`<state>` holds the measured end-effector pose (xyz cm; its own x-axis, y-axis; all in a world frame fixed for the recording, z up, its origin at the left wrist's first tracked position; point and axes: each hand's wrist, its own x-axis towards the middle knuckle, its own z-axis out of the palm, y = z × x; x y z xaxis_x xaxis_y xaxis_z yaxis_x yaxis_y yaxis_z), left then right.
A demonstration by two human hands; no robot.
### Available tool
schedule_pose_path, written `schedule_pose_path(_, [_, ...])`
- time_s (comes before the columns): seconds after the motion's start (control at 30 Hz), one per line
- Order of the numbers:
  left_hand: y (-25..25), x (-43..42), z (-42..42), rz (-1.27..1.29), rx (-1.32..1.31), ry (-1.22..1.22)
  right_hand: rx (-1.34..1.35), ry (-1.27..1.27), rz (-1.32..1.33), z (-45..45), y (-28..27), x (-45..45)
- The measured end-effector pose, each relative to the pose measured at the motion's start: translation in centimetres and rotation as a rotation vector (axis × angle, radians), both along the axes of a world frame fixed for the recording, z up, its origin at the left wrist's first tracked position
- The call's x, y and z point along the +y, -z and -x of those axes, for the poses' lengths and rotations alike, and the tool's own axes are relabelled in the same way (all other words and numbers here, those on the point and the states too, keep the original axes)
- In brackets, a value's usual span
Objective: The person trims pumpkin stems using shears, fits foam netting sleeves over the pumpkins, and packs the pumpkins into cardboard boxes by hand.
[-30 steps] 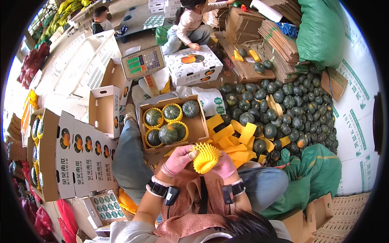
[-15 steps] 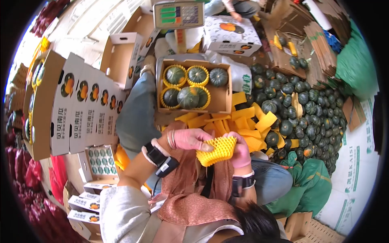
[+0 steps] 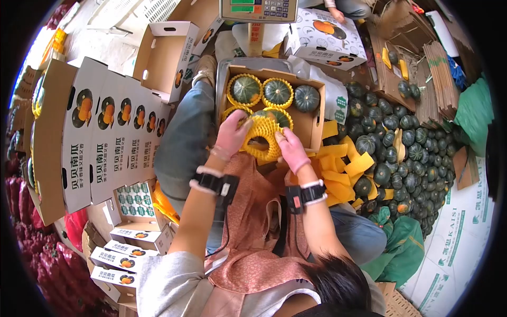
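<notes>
1. Left hand [image 3: 234,129] and right hand [image 3: 293,150] grip the yellow foam net [image 3: 262,127] by the near edge of the box [image 3: 303,124].
2. A light, even pull probably holds its opening round without tearing.

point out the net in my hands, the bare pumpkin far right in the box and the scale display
Yellow foam net [image 3: 263,126]: head view, mesh above its opening.
Bare pumpkin [image 3: 306,99]: head view, middle of its rind.
Scale display [image 3: 258,9]: head view, its front panel.
</notes>
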<state>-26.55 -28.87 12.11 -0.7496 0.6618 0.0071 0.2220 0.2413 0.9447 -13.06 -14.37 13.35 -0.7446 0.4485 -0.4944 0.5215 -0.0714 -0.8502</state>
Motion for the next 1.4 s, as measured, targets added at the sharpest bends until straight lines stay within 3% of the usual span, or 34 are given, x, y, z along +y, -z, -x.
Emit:
schedule_pose_path(0.03, [1.0,0.8,0.3,0.038,0.104,-0.033,-0.083,0.014,0.008,0.8,0.3,-0.5])
schedule_pose_path(0.1, [5.8,1.4,1.0,-0.014,-0.025,0.041,-0.125,0.095,-0.062,1.3,1.1,-0.8])
schedule_pose_path(0.13, [5.6,2.1,0.8,-0.109,-0.226,0.042,-0.143,0.147,-0.100,1.6,1.6,-0.9])
schedule_pose_path(0.17, [5.4,2.6,0.7,-0.092,-0.270,0.079,0.039,0.100,-0.543,0.3,5.4,0.0])
schedule_pose_path(0.3, [5.0,5.0,-0.8,-0.035,-0.046,0.098,0.109,0.056,-0.457,-0.8,3.3,3.4])
schedule_pose_path(0.4, [4.1,5.8,-0.6,-0.095,-0.340,0.139,0.410,0.127,-0.549,-0.7,4.9,3.8])
schedule_pose_path(0.5, [3.8,6.0,-0.5,-0.099,-0.259,0.101,0.331,0.281,-0.665,0.4,6.4,4.1])
schedule_pose_path(0.6, [5.5,6.5,-0.1,-0.083,-0.259,0.012,0.308,0.358,-0.545,1.2,7.2,4.8])
schedule_pose_path(0.7, [7.3,7.4,0.6,-0.187,-0.408,-0.066,0.397,0.380,-0.350,1.2,9.7,5.8])
schedule_pose_path(0.77, [9.1,7.8,1.4,-0.195,-0.493,-0.064,0.326,0.401,-0.369,1.1,10.5,6.1])
schedule_pose_path(0.83, [8.1,8.3,2.2,0.027,-0.312,-0.009,0.128,0.384,-0.467,1.3,9.6,5.8])
schedule_pose_path(0.87, [7.4,8.1,2.0,0.190,-0.037,-0.031,0.065,0.327,-0.574,1.2,9.0,5.7])
schedule_pose_path(0.97, [5.6,7.7,0.9,0.256,0.436,-0.261,-0.071,0.340,-0.684,1.3,7.7,4.9])
schedule_pose_path(1.07, [5.0,6.4,-0.2,0.348,0.312,-0.247,0.043,0.483,-0.517,0.6,5.3,3.0])
schedule_pose_path(1.1, [4.4,5.9,-0.6,0.323,0.230,-0.197,0.138,0.400,-0.619,0.1,4.7,2.4])
schedule_pose_path(1.17, [2.2,5.1,-1.5,0.254,0.345,0.033,0.323,0.223,-0.830,-1.1,4.0,1.6])
schedule_pose_path(1.3, [1.3,4.1,-1.9,0.326,0.323,0.314,0.067,0.034,-0.793,-1.9,2.9,0.8])
schedule_pose_path(1.4, [1.0,4.1,-1.5,0.293,0.225,0.349,-0.107,-0.039,-0.707,-1.1,2.2,0.8])
